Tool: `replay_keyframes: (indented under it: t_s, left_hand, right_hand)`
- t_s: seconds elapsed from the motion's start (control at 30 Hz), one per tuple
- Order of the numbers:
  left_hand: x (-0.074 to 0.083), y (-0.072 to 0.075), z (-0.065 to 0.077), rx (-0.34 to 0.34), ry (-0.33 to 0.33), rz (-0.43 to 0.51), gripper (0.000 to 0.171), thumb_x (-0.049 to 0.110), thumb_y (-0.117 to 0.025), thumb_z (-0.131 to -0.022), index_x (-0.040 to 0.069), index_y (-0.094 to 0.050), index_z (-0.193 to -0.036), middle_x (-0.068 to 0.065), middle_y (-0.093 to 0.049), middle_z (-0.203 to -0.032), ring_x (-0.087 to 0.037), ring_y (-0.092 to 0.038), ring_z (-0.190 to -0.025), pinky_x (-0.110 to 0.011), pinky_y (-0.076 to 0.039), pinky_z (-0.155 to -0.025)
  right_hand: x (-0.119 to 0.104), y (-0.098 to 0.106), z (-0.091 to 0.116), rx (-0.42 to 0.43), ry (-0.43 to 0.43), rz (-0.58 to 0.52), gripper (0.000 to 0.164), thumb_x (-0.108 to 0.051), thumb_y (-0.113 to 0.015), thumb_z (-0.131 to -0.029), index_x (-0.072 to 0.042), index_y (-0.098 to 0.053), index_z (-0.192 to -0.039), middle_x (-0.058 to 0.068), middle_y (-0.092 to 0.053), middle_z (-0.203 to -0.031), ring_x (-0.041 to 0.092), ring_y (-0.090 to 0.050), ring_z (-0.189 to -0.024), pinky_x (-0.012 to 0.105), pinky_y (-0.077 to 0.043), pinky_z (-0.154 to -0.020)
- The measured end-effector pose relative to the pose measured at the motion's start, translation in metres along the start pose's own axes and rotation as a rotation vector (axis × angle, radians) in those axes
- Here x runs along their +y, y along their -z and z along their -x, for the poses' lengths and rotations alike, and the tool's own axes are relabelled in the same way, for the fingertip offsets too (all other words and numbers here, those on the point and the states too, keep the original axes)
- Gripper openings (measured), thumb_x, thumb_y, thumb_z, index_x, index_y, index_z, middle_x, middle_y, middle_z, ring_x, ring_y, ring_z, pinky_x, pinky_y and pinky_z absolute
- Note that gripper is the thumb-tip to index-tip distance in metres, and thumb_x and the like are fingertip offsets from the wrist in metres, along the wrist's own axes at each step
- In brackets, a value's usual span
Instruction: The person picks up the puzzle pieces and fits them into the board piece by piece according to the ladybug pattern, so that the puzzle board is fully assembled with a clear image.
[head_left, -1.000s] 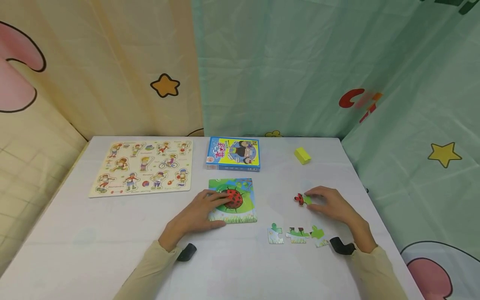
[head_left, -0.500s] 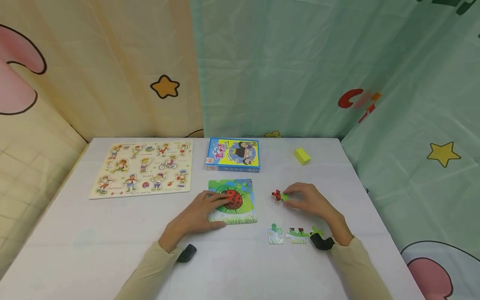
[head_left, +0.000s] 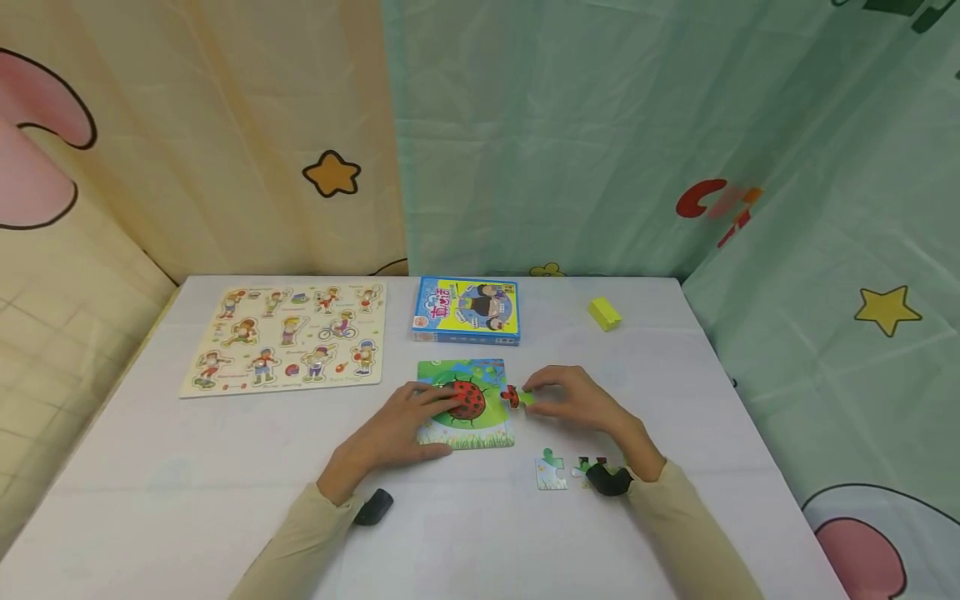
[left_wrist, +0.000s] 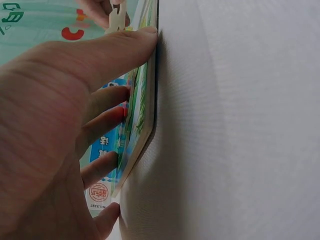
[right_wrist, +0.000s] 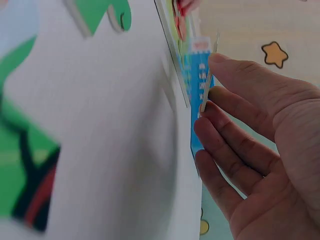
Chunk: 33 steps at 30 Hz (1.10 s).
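In the head view, a ladybug jigsaw puzzle (head_left: 487, 437) lies mid-table. My left hand (head_left: 393, 425) rests on its left side, fingers spread over the ladybug's edge and thumb at the near corner. The left wrist view shows fingertips on the picture (left_wrist: 141, 95) and the thumb along the board's rim. My right hand (head_left: 581, 404) pinches a red-and-green puzzle piece (head_left: 513, 397) right at the board's right edge. Seen edge-on in the right wrist view, that thin piece (right_wrist: 208, 85) sits between thumb and fingers. Loose puzzle pieces (head_left: 551, 473) lie nearer, partly hidden by the right wrist's black camera (head_left: 609, 480).
A wooden board with sports figures (head_left: 283, 346) lies at the back left. Behind the ladybug puzzle is a blue and yellow box (head_left: 467, 310). A yellow block (head_left: 604, 314) sits at the back right. Patterned curtains (head_left: 540, 142) hang behind the table.
My right hand has moved left with the pinched puzzle piece, from the table's right side to the ladybug puzzle's edge. The left hand has stayed on the puzzle.
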<state>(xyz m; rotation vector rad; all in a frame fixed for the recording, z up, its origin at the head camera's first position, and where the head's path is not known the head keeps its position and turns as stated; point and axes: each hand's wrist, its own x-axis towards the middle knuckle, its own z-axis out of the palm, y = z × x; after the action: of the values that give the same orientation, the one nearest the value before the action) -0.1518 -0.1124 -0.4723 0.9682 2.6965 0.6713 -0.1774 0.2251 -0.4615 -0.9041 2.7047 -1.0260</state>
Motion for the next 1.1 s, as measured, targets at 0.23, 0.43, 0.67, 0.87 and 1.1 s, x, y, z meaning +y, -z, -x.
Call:
replay_keyframes:
  t_s: [0.23, 0.43, 0.67, 0.87, 1.1]
  left_hand:
    - [-0.001, -0.002, -0.001, -0.002, -0.001, 0.008, 0.070, 0.048, -0.075, -0.087, 0.026, -0.050, -0.148, 0.005, -0.042, -0.157, -0.030, -0.032, -0.143, -0.054, -0.038, -0.113]
    - [-0.001, -0.002, -0.001, -0.003, 0.007, 0.012, 0.071, 0.049, -0.075, -0.086, 0.027, -0.050, -0.149, 0.006, -0.041, -0.157, -0.030, -0.032, -0.143, -0.054, -0.038, -0.113]
    - [0.002, -0.003, -0.003, 0.000, 0.021, -0.023, 0.071, 0.048, -0.074, -0.086, 0.028, -0.049, -0.149, 0.006, -0.043, -0.155, -0.028, -0.035, -0.140, -0.053, -0.038, -0.113]
    - [0.006, -0.005, -0.006, 0.008, 0.010, -0.093, 0.074, 0.053, -0.071, -0.085, 0.031, -0.046, -0.151, 0.004, -0.043, -0.155, -0.033, -0.035, -0.139, -0.053, -0.031, -0.117]
    - [0.011, -0.008, -0.009, -0.004, 0.033, -0.169, 0.077, 0.067, -0.063, -0.084, 0.033, -0.046, -0.151, 0.000, -0.041, -0.156, -0.034, -0.035, -0.135, -0.054, -0.029, -0.116]
  right_hand:
    - [-0.007, -0.011, -0.016, -0.041, 0.013, 0.027, 0.026, -0.018, -0.080, -0.086, -0.009, -0.075, -0.110, 0.002, -0.073, -0.112, 0.019, -0.067, -0.110, 0.039, -0.054, -0.098]
    - [-0.016, -0.016, -0.024, -0.061, 0.028, 0.064, 0.026, -0.018, -0.080, -0.086, -0.007, -0.075, -0.109, 0.004, -0.073, -0.112, 0.020, -0.066, -0.109, 0.040, -0.054, -0.098]
    - [-0.022, -0.021, -0.030, -0.092, 0.019, 0.148, 0.026, -0.020, -0.077, -0.088, -0.006, -0.076, -0.109, 0.005, -0.072, -0.112, 0.021, -0.066, -0.109, 0.041, -0.052, -0.099]
    - [-0.025, -0.024, -0.033, -0.091, 0.024, 0.208, 0.025, -0.023, -0.077, -0.088, -0.006, -0.077, -0.107, 0.006, -0.072, -0.111, 0.022, -0.066, -0.108, 0.043, -0.052, -0.098]
    - [-0.027, -0.028, -0.036, -0.093, 0.025, 0.248, 0.027, -0.025, -0.078, -0.088, -0.007, -0.077, -0.108, 0.005, -0.071, -0.111, 0.022, -0.065, -0.108, 0.041, -0.053, -0.098]
